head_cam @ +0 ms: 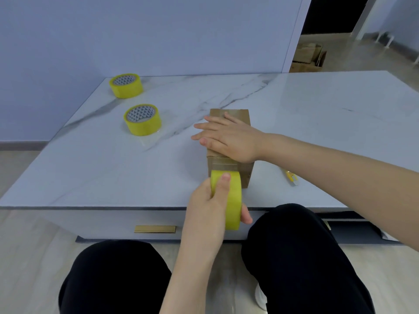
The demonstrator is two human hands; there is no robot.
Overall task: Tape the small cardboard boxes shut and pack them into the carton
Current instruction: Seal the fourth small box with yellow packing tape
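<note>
Cardboard box (246,172) closed, contents hidden

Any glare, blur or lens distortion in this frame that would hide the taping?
Head view: wide-angle distortion skews the table edges; light is soft and bluish, with mild sheen on the marble at right; the box, tape roll, left hand and right hand look sharp; the doorway beyond is dark.

A: Black trousers (118,279), plain, on both legs, near side of the table (90,177).
B: White shoe (260,295) down there too. Forearms bare behind the left hand (210,200) and right hand (229,139).
</note>
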